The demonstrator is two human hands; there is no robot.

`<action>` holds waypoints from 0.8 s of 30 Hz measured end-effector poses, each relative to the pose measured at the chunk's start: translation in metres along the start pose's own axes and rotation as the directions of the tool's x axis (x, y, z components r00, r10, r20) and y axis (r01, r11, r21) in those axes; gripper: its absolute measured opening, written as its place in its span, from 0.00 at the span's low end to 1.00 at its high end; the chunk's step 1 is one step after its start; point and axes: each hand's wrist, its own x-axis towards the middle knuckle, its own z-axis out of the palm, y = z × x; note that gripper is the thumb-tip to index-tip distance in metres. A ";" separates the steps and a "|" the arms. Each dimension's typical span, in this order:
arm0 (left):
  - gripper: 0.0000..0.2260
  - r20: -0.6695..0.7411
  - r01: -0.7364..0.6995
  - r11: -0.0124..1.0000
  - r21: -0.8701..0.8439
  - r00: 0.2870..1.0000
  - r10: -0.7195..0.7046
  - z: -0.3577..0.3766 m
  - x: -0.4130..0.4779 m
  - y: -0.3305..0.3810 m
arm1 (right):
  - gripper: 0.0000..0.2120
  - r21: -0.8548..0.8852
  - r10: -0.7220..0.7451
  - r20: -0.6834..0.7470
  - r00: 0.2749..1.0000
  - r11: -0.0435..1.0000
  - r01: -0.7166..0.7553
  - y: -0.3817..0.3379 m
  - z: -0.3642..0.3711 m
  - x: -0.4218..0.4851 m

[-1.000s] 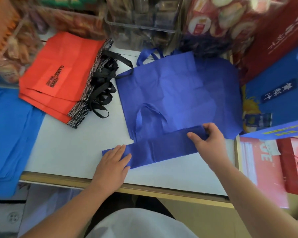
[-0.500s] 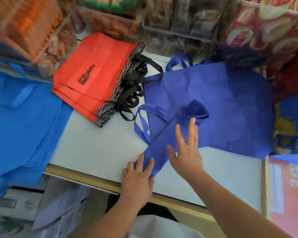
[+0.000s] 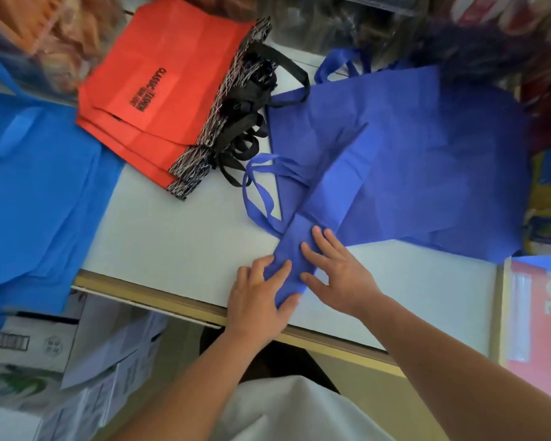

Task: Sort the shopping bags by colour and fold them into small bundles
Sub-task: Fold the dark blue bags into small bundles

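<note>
A violet-blue bag folded into a long narrow strip [image 3: 330, 198] lies slanted on the white table [image 3: 178, 246]. Its far end rests on the flat pile of violet-blue bags [image 3: 433, 160]. My left hand [image 3: 256, 297] grips the strip's near end between fingers and thumb. My right hand [image 3: 337, 272] presses flat on the strip just beyond, with its fingers straight. The strip's handles [image 3: 261, 198] loop out to the left. A stack of red bags [image 3: 172, 87] with black handles lies at the back left. Bright blue bags [image 3: 39, 192] hang over the left edge.
Packaged snacks and clear boxes crowd the back of the table. Red and blue gift boxes [image 3: 541, 316] stand at the right. Cardboard cartons [image 3: 29, 345] sit on the floor at the lower left. The table's wooden front edge [image 3: 159, 297] runs just below my hands.
The folded strip swung from lying along the front edge to pointing away toward the pile. My right hand came back from its far end and now presses flat beside my left hand.
</note>
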 end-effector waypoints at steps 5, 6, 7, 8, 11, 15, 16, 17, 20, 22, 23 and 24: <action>0.35 0.043 0.331 0.881 -0.338 0.940 -0.337 -0.006 0.000 0.008 | 0.35 -0.100 0.088 0.146 0.985 0.992 -0.074 -0.008 -0.006 0.000; 0.32 0.073 0.358 0.863 -0.358 0.932 -0.356 -0.008 0.002 0.010 | 0.35 -0.097 0.088 0.155 0.984 0.993 -0.074 -0.009 -0.006 0.001; 0.29 0.090 0.351 0.871 -0.344 0.936 -0.341 -0.013 0.003 0.012 | 0.35 -0.085 0.086 0.159 0.984 0.994 -0.073 -0.010 -0.008 0.002; 0.25 0.102 0.326 0.896 -0.301 0.945 -0.310 -0.017 0.004 0.012 | 0.33 -0.068 0.089 0.164 0.983 0.995 -0.078 -0.011 -0.011 0.003; 0.19 0.196 0.305 0.834 -0.460 0.951 -0.239 -0.038 0.007 0.014 | 0.28 0.028 0.082 0.200 0.976 0.996 -0.089 -0.009 -0.017 0.006; 0.13 0.320 0.388 0.607 -0.693 0.921 -0.223 -0.071 0.007 0.025 | 0.39 0.230 -0.115 0.198 0.973 0.971 0.068 -0.003 -0.024 -0.017; 0.09 0.333 0.409 0.597 -0.691 0.912 -0.239 -0.079 0.008 0.028 | 0.38 0.255 -0.137 0.140 0.981 0.962 0.098 -0.001 -0.023 -0.025; 0.08 0.350 0.424 0.578 -0.698 0.905 -0.242 -0.088 0.007 0.031 | 0.35 0.293 -0.116 0.097 0.988 0.952 0.083 0.000 -0.023 -0.032; 0.20 0.355 0.364 0.536 -0.762 0.926 -0.124 -0.110 0.005 0.039 | 0.21 0.482 0.024 0.063 0.998 0.875 -0.052 -0.002 -0.027 -0.041; 0.18 0.295 0.232 0.631 -0.740 0.955 -0.005 -0.118 0.005 0.045 | 0.12 0.554 0.096 0.058 0.994 0.825 -0.112 -0.009 -0.038 -0.042; 0.14 0.272 0.168 0.710 -0.683 0.962 0.034 -0.120 0.008 0.048 | 0.10 0.598 0.130 0.081 0.988 0.786 -0.152 -0.015 -0.046 -0.042; 0.15 0.247 0.094 0.783 -0.615 0.966 0.077 -0.119 0.012 0.049 | 0.09 0.650 0.168 0.113 0.979 0.733 -0.201 -0.020 -0.053 -0.041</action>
